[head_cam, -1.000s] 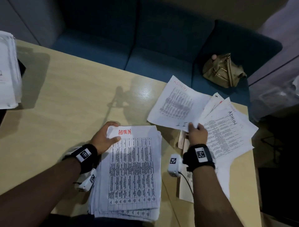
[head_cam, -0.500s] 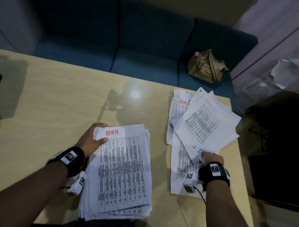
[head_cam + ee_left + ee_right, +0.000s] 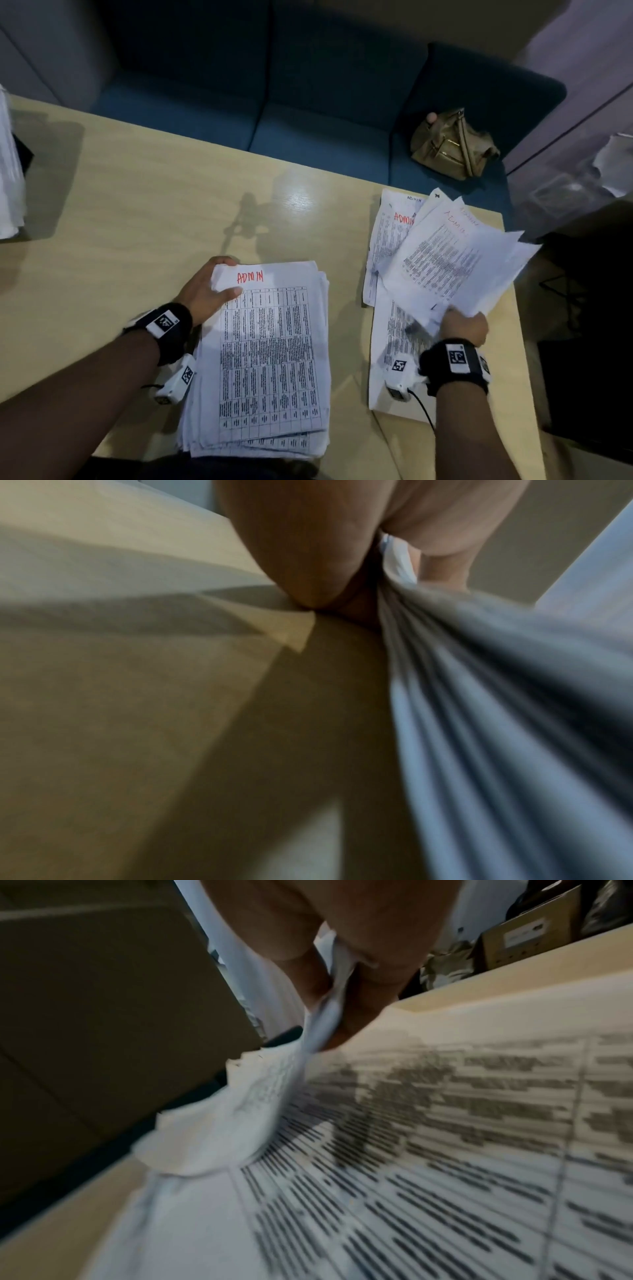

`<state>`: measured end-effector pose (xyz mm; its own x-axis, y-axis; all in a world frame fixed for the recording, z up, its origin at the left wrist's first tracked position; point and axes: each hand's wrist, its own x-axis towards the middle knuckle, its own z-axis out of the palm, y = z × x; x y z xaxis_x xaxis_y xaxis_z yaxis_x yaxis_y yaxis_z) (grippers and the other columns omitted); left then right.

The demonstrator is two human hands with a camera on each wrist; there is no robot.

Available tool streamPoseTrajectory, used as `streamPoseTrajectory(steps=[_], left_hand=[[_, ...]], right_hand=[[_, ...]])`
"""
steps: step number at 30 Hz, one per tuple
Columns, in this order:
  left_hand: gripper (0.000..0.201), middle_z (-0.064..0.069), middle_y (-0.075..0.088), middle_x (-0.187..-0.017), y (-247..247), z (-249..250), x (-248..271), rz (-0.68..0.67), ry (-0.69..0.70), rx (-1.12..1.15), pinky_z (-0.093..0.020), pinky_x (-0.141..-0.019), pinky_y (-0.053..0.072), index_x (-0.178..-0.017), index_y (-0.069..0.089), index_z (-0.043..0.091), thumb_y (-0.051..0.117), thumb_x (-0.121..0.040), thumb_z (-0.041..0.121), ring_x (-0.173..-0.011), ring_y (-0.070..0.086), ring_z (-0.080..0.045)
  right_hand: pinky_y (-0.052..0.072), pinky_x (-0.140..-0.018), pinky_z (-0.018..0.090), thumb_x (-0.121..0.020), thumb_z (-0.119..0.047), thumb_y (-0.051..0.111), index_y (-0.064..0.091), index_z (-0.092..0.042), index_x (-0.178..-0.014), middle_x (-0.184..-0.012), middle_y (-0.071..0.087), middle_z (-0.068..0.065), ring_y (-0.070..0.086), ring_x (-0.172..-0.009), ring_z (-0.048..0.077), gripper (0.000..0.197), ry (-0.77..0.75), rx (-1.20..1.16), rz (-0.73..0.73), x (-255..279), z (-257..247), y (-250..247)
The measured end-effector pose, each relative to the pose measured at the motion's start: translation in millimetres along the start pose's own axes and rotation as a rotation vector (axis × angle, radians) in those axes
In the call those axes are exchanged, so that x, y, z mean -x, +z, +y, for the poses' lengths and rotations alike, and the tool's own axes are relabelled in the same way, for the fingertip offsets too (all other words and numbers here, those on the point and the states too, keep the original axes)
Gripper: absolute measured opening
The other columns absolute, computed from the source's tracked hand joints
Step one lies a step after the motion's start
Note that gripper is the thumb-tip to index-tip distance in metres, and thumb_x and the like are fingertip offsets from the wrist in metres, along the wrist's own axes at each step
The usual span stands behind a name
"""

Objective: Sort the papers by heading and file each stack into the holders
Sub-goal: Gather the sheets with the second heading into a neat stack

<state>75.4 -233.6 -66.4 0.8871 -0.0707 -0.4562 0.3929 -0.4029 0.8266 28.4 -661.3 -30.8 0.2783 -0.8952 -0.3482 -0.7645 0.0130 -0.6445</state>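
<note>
At six o'clock, nearest the person, a thick stack (image 3: 263,359) lies on the table (image 3: 120,212), its top sheet headed "ADMIN" in red. The left hand (image 3: 209,291) grips its far-left corner, thumb on top, fingers curled over the edge. At three o'clock the right hand (image 3: 462,325) pinches a few lifted sheets (image 3: 455,260), also headed "ADMIN", above loose papers (image 3: 390,236) lying flat. At one o'clock, farther off, a tan bag (image 3: 452,144) sits on a blue sofa (image 3: 308,102).
</note>
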Motion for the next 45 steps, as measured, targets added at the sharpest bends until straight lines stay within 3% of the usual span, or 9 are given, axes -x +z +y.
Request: streamPoseTrajectory(steps=[5,9,15,18,26,30,34,39,45], left_hand=[[0.045,0.007,0.063,-0.118,0.1,4.6,1.9,0.010,-0.005,-0.022,-0.018,-0.065,0.045,-0.114,0.052,0.037,0.075,-0.081,0.015,-0.091,0.060,-0.004],[0.040,0.011,0.059,-0.120,0.8,3.7,1.5,0.031,0.022,-0.043,-0.017,-0.069,0.041,-0.114,0.053,0.035,0.074,-0.082,0.021,-0.096,0.059,-0.010],[0.020,0.006,0.052,-0.133,1.6,-0.8,-0.6,0.019,0.029,0.128,-0.027,-0.089,0.034,-0.107,0.055,0.035,0.051,-0.093,0.048,-0.125,0.045,-0.018],[0.034,0.011,0.045,-0.133,3.2,-3.6,-1.0,0.033,0.024,0.021,-0.027,-0.095,0.031,-0.119,0.050,0.036,0.066,-0.089,0.029,-0.124,0.040,-0.013],[0.095,0.018,0.030,-0.143,-1.0,-5.8,-4.6,-0.056,0.041,0.035,-0.026,-0.105,0.026,-0.141,0.027,0.048,0.082,-0.073,0.011,-0.132,0.024,-0.005],[0.074,0.011,0.046,-0.135,2.9,-3.9,-4.2,0.004,0.008,0.083,-0.028,-0.098,0.036,-0.140,0.033,0.042,0.075,-0.081,0.027,-0.125,0.040,-0.011],[0.043,0.005,0.057,-0.124,4.3,-1.3,-2.8,0.046,0.040,0.177,-0.023,-0.089,0.046,-0.122,0.043,0.044,0.065,-0.089,0.026,-0.119,0.053,-0.018],[0.040,0.008,0.045,-0.143,2.3,-7.8,-6.8,0.035,0.149,0.154,-0.030,-0.106,0.029,-0.132,0.048,0.037,0.055,-0.093,0.035,-0.134,0.036,-0.011],[0.015,0.022,0.068,-0.087,2.3,-4.4,-5.8,0.126,0.043,0.145,-0.030,-0.077,0.046,-0.100,0.058,0.047,0.046,-0.094,0.052,-0.086,0.060,-0.022]], right_hand=[[0.047,-0.046,0.019,-0.088,-0.009,0.063,0.059,0.002,-0.101,-0.085,0.064,0.015,0.057,-0.065,0.024,0.018,-0.298,-0.014,-0.178,40.7,-0.2,-13.6],[0.055,-0.079,0.038,-0.084,-0.015,0.067,0.065,-0.013,-0.105,-0.096,0.072,0.010,0.068,-0.088,0.028,0.021,-0.447,0.144,-0.432,82.6,18.9,-3.0],[0.055,-0.078,0.031,-0.082,-0.026,0.069,0.047,-0.026,-0.114,-0.107,0.063,-0.006,0.062,-0.091,0.012,0.039,-0.544,0.323,-0.854,146.7,38.8,5.7],[0.051,-0.087,0.031,-0.082,-0.012,0.068,0.038,-0.024,-0.122,-0.121,0.057,0.001,0.059,-0.106,0.021,0.051,-0.541,0.508,-0.941,154.3,32.1,11.7],[0.035,-0.111,0.041,-0.094,-0.024,0.057,0.009,-0.016,-0.152,-0.153,0.032,0.011,0.041,-0.135,0.029,0.075,-0.440,0.356,-0.700,147.4,-34.4,74.5],[0.046,-0.077,0.031,-0.097,-0.006,0.043,0.007,-0.020,-0.152,-0.125,0.057,0.019,0.056,-0.089,0.023,0.067,-0.528,0.455,-0.755,156.6,-34.6,94.4],[0.045,-0.072,0.031,-0.094,0.000,0.042,0.000,-0.023,-0.152,-0.099,0.061,0.018,0.058,-0.077,0.022,0.076,-0.644,0.571,-0.858,161.1,-19.4,96.5],[0.051,-0.081,0.040,-0.093,-0.003,0.042,0.024,-0.012,-0.142,-0.115,0.061,0.023,0.060,-0.100,0.035,0.053,-0.696,0.678,-0.820,149.3,-12.0,96.6],[0.037,-0.076,0.030,-0.089,0.006,0.039,0.038,-0.004,-0.135,-0.116,0.056,0.019,0.054,-0.103,0.032,0.047,-0.681,0.626,-0.808,140.3,-11.4,87.4]])
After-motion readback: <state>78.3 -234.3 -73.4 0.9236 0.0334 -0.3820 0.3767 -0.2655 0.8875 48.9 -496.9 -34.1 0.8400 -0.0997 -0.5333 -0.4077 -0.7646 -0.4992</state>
